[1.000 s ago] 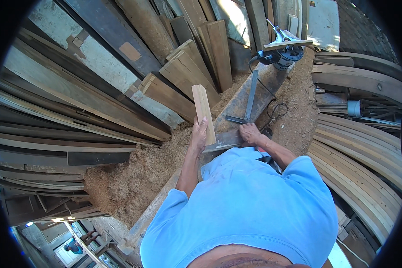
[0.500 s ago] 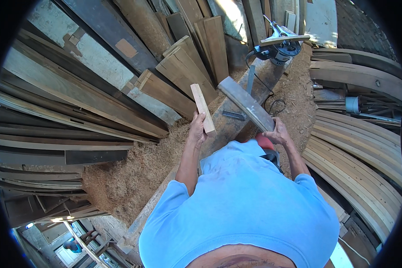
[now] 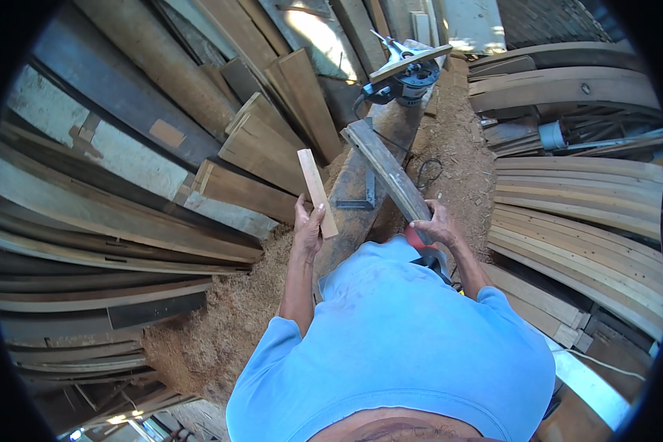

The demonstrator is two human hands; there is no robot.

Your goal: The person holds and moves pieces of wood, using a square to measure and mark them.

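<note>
My left hand [image 3: 309,222] is closed round the lower part of a short pale wood strip [image 3: 315,190], which points up and away. In my right hand [image 3: 437,225] is the near end of a longer, dark, weathered wood board [image 3: 390,169], turned so a grooved narrow side shows. The two pieces are held apart, above a long wooden bench [image 3: 350,232]. Between them a dark metal try square [image 3: 368,193] lies on the bench, partly covered by the board. Something red [image 3: 418,236] shows below my right hand, mostly hidden by my shirt.
At the bench's far end stands a corded power tool [image 3: 412,77] with a flat wooden base. Its cable [image 3: 429,171] loops beside the bench. Planks [image 3: 265,158] lean on the left; curved boards [image 3: 574,243] are stacked on the right. Wood shavings [image 3: 239,324] cover the floor.
The weathered board has been rolled in my right hand, showing its grooved side. My left hand holds the pale strip slightly lower. The whole view has shifted, uncovering more of the square.
</note>
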